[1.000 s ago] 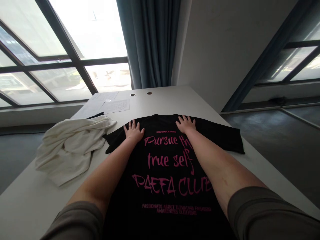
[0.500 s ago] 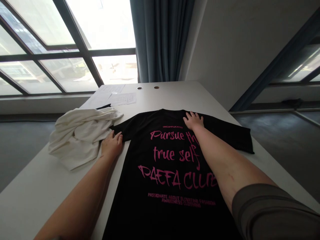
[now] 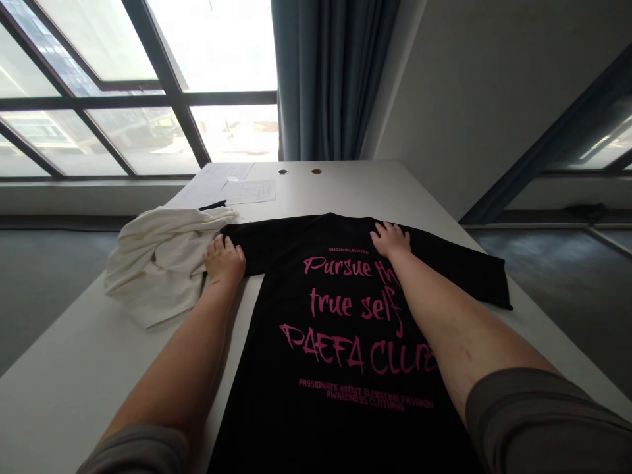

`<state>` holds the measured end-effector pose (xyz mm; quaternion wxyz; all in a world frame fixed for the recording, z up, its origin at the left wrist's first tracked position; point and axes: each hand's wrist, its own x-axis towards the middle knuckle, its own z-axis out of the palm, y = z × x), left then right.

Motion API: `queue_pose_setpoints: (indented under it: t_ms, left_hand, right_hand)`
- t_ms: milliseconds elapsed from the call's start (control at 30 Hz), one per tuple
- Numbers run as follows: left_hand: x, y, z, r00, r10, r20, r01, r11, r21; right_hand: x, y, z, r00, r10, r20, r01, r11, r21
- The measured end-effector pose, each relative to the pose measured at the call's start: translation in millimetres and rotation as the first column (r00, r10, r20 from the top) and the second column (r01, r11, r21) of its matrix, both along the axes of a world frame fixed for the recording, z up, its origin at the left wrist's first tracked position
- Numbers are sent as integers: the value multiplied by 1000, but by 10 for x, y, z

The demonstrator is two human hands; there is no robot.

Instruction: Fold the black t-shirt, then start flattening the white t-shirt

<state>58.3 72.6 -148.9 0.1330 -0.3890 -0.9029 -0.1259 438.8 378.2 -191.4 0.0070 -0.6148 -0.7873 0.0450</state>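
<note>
Right hand (image 3: 392, 240) flat, fingers slightly spread, on the shoulder of a black short-sleeved T-shirt with pink lettering (image 3: 340, 329); left hand (image 3: 224, 260) over its left sleeve end, fingers a little apart, can't tell if pinching. Shirt lies spread on a smooth white rectangular table (image 3: 355, 191). Crumpled off-white cloth (image 3: 153, 263) by left hand; printed white paper sheets (image 3: 249, 191) beyond. Behind: pleated blue-grey curtain (image 3: 330, 79), black-framed glass window (image 3: 232, 46). Smooth grey floor (image 3: 538, 257) right.
</note>
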Motion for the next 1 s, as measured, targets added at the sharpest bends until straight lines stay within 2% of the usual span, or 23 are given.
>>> queue_pose_setpoints:
  t_ms: [100, 200, 267, 367, 467, 633, 800, 900, 1000]
  left_hand:
    - [39, 37, 40, 998, -36, -51, 36, 999, 4]
    - [146, 115, -12, 976, -211, -51, 206, 975, -78]
    - [203, 192, -80, 960, -278, 17, 277, 945, -173]
    - [190, 329, -173, 955, -250, 160, 287, 915, -282]
    - [70, 468, -217, 951, -180, 252, 253, 921, -296]
    - [-128, 623, -249, 952, -98, 289, 184, 941, -284]
    - [-186, 641, -272, 953, -122, 277, 199, 943, -268]
    - [-207, 633, -271, 952, -127, 280, 205, 941, -271]
    - [-239, 636, -280, 952, -133, 275, 207, 944, -258]
  right_hand:
    - [-4, -9, 8, 1000, 0, 1, 0, 1000, 0]
    - [-9, -16, 17, 1000, -4, -6, 4, 1000, 2]
    - [-11, -17, 22, 1000, -6, -3, 6, 1000, -5]
    - [-10, -17, 29, 1000, -4, 12, 5, 1000, -14]
    - [-1, -15, 30, 1000, -2, 28, 2, 1000, -24]
    - [-15, -12, 44, 1000, -4, 28, 5, 999, -39]
    - [-28, -95, 106, 1000, 8, -23, -9, 999, -36]
    - [228, -230, 95, 998, 48, -48, -49, 999, -16]
    - [786, -376, 17, 999, -39, 28, 41, 996, -77]
